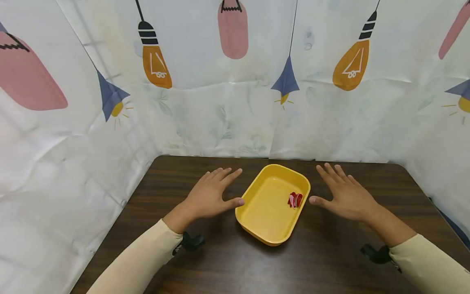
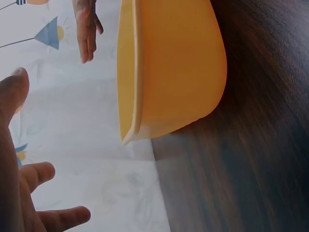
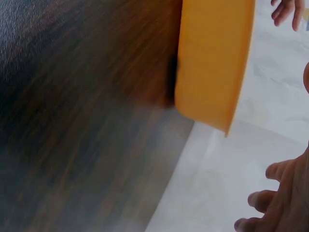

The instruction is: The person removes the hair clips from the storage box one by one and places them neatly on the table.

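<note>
A yellow rectangular plastic tub [image 1: 262, 208] with rounded corners sits at an angle on the dark wooden table. Inside it, against the right wall, lies a small bundle of red, pink and white [image 1: 295, 200]; its kind is too small to tell. My left hand [image 1: 210, 196] hovers at the tub's left side, fingers spread. Its thumb tip overlaps the rim in the head view, while the left wrist view shows a gap between hand and tub wall [image 2: 181, 67]. On the other side, my right hand [image 1: 346, 198] is held apart from the tub, fingers extended and holding nothing.
The brown wood-grain table [image 1: 235, 273] extends around the tub, its far edge meeting a white curtain [image 1: 227, 118] printed with lamps and bulbs. More of this cloth hangs at the left and right. Dark straps with small mounts [image 1: 192, 241] sit at both wrists.
</note>
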Action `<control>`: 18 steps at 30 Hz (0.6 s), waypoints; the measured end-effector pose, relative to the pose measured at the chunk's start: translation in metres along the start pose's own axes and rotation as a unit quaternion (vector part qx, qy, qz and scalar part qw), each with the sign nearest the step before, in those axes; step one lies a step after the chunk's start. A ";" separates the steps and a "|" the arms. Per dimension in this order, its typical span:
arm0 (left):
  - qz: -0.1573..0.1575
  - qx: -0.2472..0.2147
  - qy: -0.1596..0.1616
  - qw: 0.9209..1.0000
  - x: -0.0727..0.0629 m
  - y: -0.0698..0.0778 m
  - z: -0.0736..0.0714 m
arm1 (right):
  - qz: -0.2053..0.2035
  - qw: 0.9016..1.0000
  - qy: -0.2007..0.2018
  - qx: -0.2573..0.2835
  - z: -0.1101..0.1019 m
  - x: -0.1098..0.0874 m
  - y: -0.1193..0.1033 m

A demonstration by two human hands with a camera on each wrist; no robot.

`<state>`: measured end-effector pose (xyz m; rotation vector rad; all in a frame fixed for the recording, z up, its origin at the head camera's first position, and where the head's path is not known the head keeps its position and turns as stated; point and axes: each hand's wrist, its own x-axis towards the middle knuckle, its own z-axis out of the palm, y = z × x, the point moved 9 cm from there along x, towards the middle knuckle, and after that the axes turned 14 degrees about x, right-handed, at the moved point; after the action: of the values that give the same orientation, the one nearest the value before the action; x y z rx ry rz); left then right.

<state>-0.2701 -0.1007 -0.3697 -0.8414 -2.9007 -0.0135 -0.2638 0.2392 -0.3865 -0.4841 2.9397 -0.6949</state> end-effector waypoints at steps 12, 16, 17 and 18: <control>0.026 -0.025 0.014 0.999 0.010 0.017 0.004 | -0.015 1.000 0.010 0.009 0.018 0.008 -0.001; 0.024 -0.030 0.010 0.999 0.012 0.019 0.006 | -0.017 1.000 0.008 0.005 0.023 0.011 0.000; 0.023 -0.031 0.008 0.999 0.013 0.020 0.007 | -0.017 1.000 0.008 0.006 0.025 0.011 0.000; 0.022 -0.030 0.005 0.999 0.013 0.020 0.007 | -0.017 1.000 0.008 0.007 0.025 0.012 0.000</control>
<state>-0.2714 -0.0766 -0.3761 -0.9109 -2.8861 -0.1011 -0.2712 0.2247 -0.4094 -0.5308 2.9451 -0.7265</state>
